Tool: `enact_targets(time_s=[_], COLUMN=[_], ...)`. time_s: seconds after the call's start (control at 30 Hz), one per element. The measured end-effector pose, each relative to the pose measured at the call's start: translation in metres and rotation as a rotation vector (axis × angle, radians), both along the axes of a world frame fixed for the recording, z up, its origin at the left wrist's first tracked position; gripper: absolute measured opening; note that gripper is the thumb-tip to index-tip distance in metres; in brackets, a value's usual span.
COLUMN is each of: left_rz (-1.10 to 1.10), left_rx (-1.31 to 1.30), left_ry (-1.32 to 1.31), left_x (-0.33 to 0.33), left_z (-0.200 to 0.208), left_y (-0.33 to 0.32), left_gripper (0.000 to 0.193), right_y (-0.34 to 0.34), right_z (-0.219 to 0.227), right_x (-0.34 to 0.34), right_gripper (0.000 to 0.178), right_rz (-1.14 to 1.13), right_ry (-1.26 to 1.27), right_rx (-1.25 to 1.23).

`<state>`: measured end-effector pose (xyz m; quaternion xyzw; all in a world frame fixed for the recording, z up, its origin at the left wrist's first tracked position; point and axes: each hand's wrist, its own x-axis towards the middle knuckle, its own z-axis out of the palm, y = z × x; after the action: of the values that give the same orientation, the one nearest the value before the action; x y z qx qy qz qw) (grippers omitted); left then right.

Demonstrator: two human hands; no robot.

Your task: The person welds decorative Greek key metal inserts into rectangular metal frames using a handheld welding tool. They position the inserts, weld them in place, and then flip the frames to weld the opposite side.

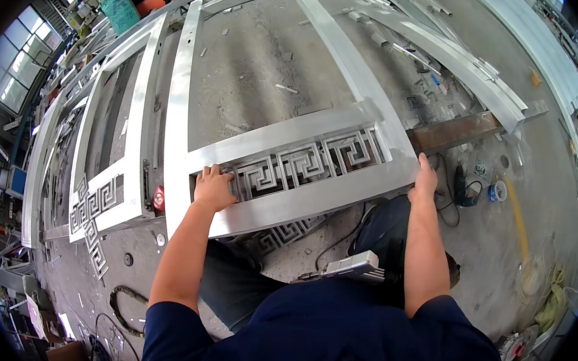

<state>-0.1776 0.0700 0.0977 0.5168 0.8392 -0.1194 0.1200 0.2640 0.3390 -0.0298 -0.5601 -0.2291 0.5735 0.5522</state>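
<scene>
A silvery metal frame (284,202) lies raised before me, its long rails running away from me. In its near opening sits a fretwork panel (301,165) of square spiral pattern. My left hand (214,189) is closed round the panel's left end, fingers bent over the edge and thumb toward me. A dark gap shows beside that hand. At the frame's near right corner, my right hand (425,180) lies along the outer side with fingers stretched out; its palm is turned toward the metal and partly hidden.
More fretwork pieces (95,223) lean on a second frame (134,147) at left. A red tape measure (158,198) lies between the frames. Right of me are a drill (467,192), its cable and a tape roll (497,192). Metal profiles (459,66) and offcuts lie at far right.
</scene>
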Motion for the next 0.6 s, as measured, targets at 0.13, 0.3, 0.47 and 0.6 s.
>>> enact_targets(time_s=[0.13,0.3,0.47,0.6], left_rz=[0.007,0.056,0.407,0.636], left_rx=[0.067,0.178,0.491,0.503], left_ry=[0.007,-0.144,-0.230,-0.361], left_x=[-0.006,-0.017,-0.052,-0.055], left_z=[-0.013,-0.017,-0.023,-0.010], left_y=[-0.011,-0.017,-0.039,-0.051], left_gripper=[0.056,0.059,0.041,0.032], right_y=[-0.009,-0.006,-0.010,-0.008], right_z=[0.034,0.033,0.036,0.036], right_x=[0.010,0.012,0.007,0.008], right_gripper=[0.031,0.034,0.035,0.038], right_rz=[0.362,0.275,0.262,0.271], right_ry=[0.091,0.174,0.202,0.221], right_rx=[-0.251,-0.234,-0.177,-0.152])
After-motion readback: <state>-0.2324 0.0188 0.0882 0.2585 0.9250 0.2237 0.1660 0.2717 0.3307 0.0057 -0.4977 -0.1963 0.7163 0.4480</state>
